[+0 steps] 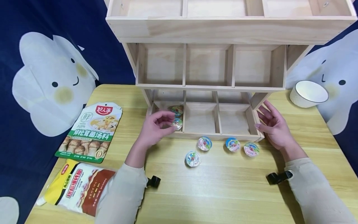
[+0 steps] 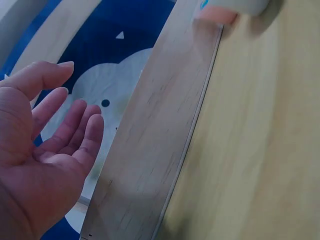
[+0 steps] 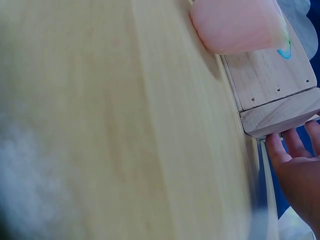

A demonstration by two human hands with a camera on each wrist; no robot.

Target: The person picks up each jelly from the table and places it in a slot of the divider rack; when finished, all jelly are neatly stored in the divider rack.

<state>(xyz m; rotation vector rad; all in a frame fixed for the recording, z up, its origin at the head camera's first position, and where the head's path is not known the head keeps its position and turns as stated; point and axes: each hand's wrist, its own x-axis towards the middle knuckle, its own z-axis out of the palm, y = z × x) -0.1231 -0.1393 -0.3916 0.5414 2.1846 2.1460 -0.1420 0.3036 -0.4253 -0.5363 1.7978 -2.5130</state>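
In the head view my left hand [image 1: 157, 128] hovers at the lower left compartment of a wooden shelf [image 1: 193, 135]. Its fingers are loosely bent, and the left wrist view shows nothing between them. Beside its fingertips, small foil-lidded jelly cups [image 1: 177, 123] lie in that compartment, partly hidden by the hand. My right hand [image 1: 274, 128] rests at the shelf's lower right end, fingers behind the side and thumb near its front corner. In front of the shelf, several more jelly cups lie on the table, among them a blue-rimmed one [image 1: 232, 144] and a pale one [image 1: 193, 159].
The shelf's upper tiers [image 1: 229, 30] overhang the bottom one. At the left lie a green-and-white soup seasoning pouch [image 1: 92, 130] and a yellow, white and brown bag [image 1: 81, 186]. A white bowl [image 1: 308, 94] stands at the back right of the wooden table [image 1: 223, 193].
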